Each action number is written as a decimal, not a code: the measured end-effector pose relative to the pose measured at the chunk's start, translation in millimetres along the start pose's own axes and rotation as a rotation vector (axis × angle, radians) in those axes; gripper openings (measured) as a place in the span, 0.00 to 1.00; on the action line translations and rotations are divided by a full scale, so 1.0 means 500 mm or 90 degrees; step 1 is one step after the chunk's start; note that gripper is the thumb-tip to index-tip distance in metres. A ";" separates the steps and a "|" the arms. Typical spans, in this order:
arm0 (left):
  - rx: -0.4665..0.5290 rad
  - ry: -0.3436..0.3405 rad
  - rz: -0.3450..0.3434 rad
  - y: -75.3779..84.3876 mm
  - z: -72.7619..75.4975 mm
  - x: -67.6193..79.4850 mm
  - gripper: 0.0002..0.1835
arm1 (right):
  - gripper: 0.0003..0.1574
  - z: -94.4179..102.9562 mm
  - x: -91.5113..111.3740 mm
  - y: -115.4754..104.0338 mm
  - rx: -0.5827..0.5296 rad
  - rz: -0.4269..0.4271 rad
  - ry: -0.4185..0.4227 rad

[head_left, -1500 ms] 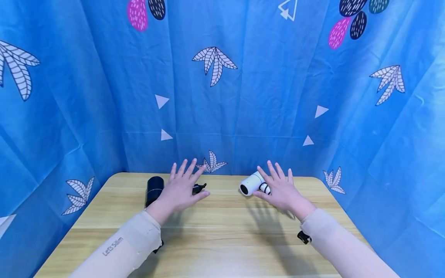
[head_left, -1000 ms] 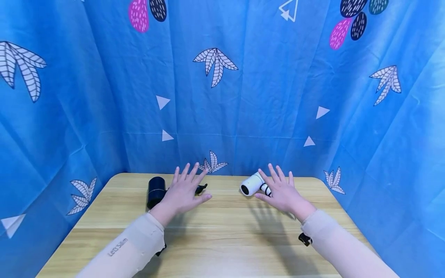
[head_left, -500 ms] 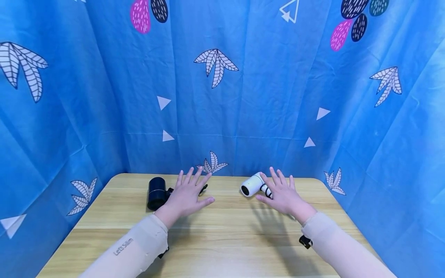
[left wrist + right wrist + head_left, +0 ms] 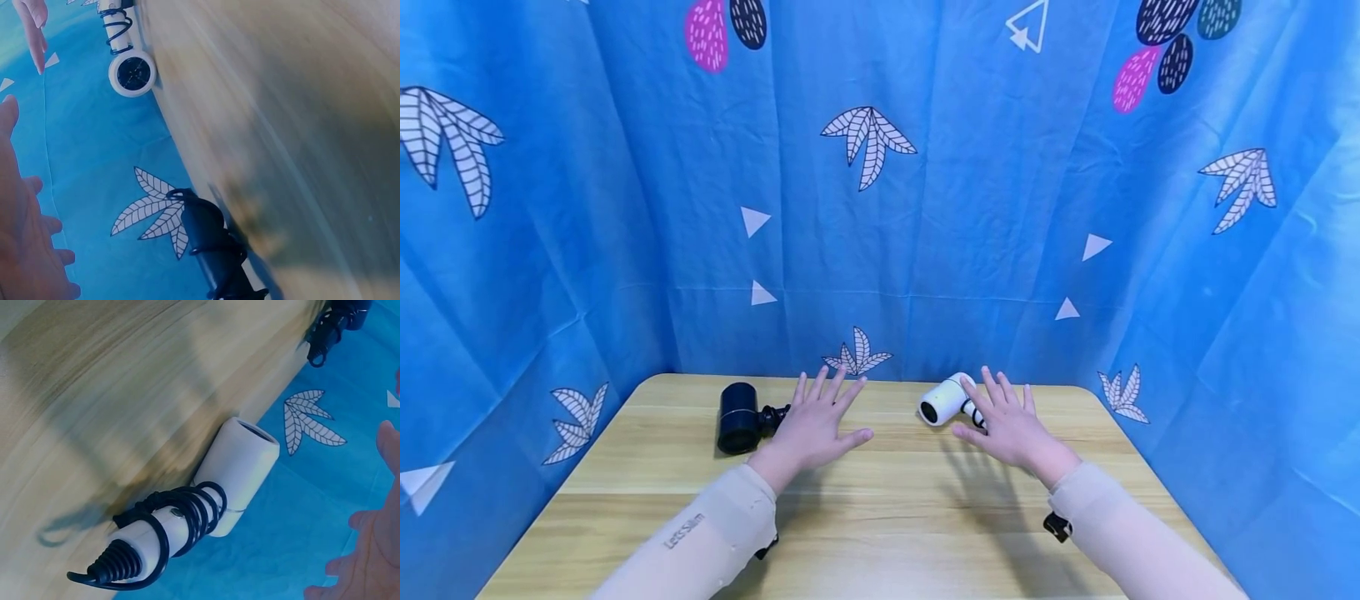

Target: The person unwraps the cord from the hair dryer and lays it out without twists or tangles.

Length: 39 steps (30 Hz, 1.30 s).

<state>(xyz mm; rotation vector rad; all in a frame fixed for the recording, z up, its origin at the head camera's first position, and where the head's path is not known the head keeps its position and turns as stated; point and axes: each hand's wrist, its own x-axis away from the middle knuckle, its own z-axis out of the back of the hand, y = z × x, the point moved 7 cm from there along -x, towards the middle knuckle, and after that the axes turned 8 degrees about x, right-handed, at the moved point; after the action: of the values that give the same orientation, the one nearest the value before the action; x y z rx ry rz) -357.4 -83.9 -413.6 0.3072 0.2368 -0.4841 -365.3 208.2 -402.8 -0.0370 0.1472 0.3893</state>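
Note:
Two hair dryers lie on the wooden table near its far edge. The black hair dryer (image 4: 739,417) is at the left; its handle, wound with black cord in the left wrist view, is partly hidden behind my left hand (image 4: 812,429). That hand hovers palm down with fingers spread, holding nothing. To the right is the white hair dryer (image 4: 944,400). In the right wrist view its handle (image 4: 169,531) has a black cord coiled around it. Over that handle my right hand (image 4: 1011,429) is held with fingers spread, gripping nothing; a shadow falls below it.
The wooden table (image 4: 865,517) has rounded far corners. A blue patterned curtain (image 4: 985,208) hangs behind it and along both sides. Black wrist devices show under both sleeves.
My left hand has drifted right and slightly nearer, uncovering part of the black hair dryer's handle. The right hand has shifted slightly nearer. Both hair dryers stay in place.

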 end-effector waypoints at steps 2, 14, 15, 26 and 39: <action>0.001 0.002 -0.001 0.000 -0.006 0.000 0.47 | 0.54 -0.001 0.002 0.000 -0.001 -0.004 -0.001; -0.006 -0.047 0.026 0.008 -0.025 0.003 0.49 | 0.53 -0.002 0.014 -0.003 -0.007 -0.007 -0.004; -0.005 -0.050 0.027 0.008 -0.028 0.002 0.49 | 0.53 -0.005 0.015 -0.001 -0.005 -0.006 -0.002; 0.035 -0.057 0.026 0.022 -0.040 0.004 0.49 | 0.53 -0.013 0.024 0.004 0.021 -0.019 -0.008; 0.060 -0.081 0.032 0.028 -0.056 -0.005 0.48 | 0.53 -0.026 0.030 0.023 0.008 -0.036 -0.020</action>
<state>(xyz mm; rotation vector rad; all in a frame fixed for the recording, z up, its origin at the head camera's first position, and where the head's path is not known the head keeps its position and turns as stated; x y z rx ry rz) -357.0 -61.4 -435.5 0.3721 0.0830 -0.4640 -357.9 223.4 -418.1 -0.0226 0.1178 0.3321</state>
